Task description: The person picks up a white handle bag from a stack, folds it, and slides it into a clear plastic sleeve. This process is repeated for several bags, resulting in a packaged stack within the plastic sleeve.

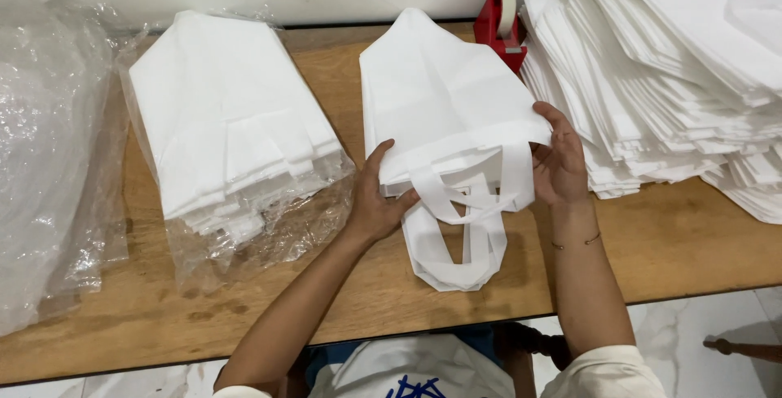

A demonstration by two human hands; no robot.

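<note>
A small stack of white fabric bags (444, 96) lies in the middle of the wooden table (652, 243), its loop handles (456, 235) hanging toward me. My left hand (376, 198) grips the stack's near left corner, thumb on top. At the near right corner my right hand (558, 162) holds the edge, fingers curled over the top bag. Both hands press against the sides of the stack.
A pile of white bags (232, 121) sits on the left inside an open clear plastic wrap (269, 235). More crumpled plastic (45, 153) fills the far left. A tall heap of white bags (676, 72) stands at the right, with a red tape dispenser (501, 23) behind.
</note>
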